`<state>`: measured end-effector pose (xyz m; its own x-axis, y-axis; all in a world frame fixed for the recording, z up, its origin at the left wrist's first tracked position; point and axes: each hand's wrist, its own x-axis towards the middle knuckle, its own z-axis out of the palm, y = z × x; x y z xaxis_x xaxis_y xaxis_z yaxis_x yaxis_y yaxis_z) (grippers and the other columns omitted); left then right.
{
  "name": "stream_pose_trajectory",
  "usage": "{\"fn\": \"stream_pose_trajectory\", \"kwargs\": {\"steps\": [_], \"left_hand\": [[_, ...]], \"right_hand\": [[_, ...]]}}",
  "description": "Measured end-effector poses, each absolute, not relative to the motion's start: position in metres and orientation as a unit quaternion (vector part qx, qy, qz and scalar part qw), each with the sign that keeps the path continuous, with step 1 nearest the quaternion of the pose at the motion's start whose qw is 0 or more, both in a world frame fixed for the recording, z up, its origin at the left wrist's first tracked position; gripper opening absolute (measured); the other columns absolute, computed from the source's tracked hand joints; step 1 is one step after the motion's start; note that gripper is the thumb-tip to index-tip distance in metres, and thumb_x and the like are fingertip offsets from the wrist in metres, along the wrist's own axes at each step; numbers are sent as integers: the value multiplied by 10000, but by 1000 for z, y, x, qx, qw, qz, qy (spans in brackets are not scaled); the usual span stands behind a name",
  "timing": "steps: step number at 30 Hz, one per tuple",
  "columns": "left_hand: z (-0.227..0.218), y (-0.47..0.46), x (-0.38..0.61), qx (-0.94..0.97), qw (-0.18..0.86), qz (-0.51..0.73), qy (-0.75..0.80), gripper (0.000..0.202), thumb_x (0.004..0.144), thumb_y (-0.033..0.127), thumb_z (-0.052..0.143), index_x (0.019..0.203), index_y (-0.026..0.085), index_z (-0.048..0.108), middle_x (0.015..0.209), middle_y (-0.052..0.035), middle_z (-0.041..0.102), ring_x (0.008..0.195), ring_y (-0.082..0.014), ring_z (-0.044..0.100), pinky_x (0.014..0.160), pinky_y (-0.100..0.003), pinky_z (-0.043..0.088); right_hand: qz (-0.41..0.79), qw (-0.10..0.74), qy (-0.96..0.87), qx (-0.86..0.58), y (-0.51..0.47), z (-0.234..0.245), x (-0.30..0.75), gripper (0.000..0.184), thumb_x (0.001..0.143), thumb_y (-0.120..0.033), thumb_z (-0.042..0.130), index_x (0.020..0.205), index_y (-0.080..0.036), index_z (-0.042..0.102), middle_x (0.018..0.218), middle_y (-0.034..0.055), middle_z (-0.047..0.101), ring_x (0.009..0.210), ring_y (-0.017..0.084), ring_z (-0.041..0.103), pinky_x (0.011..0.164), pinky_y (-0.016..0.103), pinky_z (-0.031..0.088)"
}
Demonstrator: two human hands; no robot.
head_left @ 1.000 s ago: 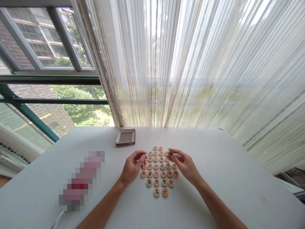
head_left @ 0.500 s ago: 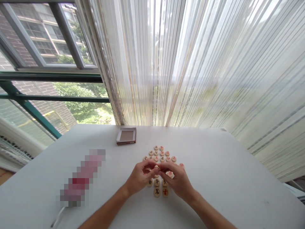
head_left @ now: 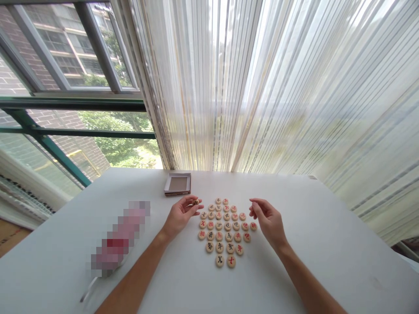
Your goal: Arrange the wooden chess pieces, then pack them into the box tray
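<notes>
Several round wooden chess pieces with red or black characters lie face up in rows on the white table. My left hand hovers at the left edge of the group, its fingertips pinched on one chess piece. My right hand is at the right edge of the group, fingers loosely curled and apart, holding nothing I can see.
A small shallow cardboard box lies beyond the pieces near the table's far edge. A blurred pink and red object lies on the left of the table. Striped sheer curtains hang behind, with a window at left.
Half a second ago both hands met over the middle of the pieces. They have since drawn apart, the left going left with one piece, the right going right with nothing in it.
</notes>
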<state>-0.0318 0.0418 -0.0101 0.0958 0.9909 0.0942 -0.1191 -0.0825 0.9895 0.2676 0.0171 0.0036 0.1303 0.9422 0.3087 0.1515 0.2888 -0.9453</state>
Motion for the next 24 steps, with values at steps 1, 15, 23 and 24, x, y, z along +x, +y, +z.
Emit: {"fn": "stream_pose_trajectory", "kwargs": {"steps": [1,15,23,24], "left_hand": [[-10,41,-31,519,529,525,419,394,768,363,761,1056,162,583,1060,-103,719,979,-284,714,757,-347,603],[-16,45,-32,477,518,559,438,448,870,441,636,1196,137,591,1150,-148,689,992,-278,711,794,-383,610],[-19,33,-17,536,550,511,386,474,853,379,669,1251,157,541,1237,-145,639,1109,-298,655,842,-402,599],[-19,29,-13,546,553,499,383,466,858,382,661,1248,158,543,1223,-141,645,1097,-293,661,829,-393,603]], "right_hand": [[338,586,-549,-491,20,2,271,231,910,-378,602,1025,-185,659,747,23,650,637,142,598,575,247,499],[329,590,-530,-512,27,-5,275,265,896,-399,604,1019,-170,657,729,22,631,599,138,564,537,244,475],[276,513,-629,-514,11,-1,258,224,928,-364,561,1039,-196,658,851,55,672,705,178,631,609,270,530],[265,501,-649,-507,8,0,253,209,930,-352,557,1036,-204,661,864,55,674,713,179,629,610,271,530]]}}
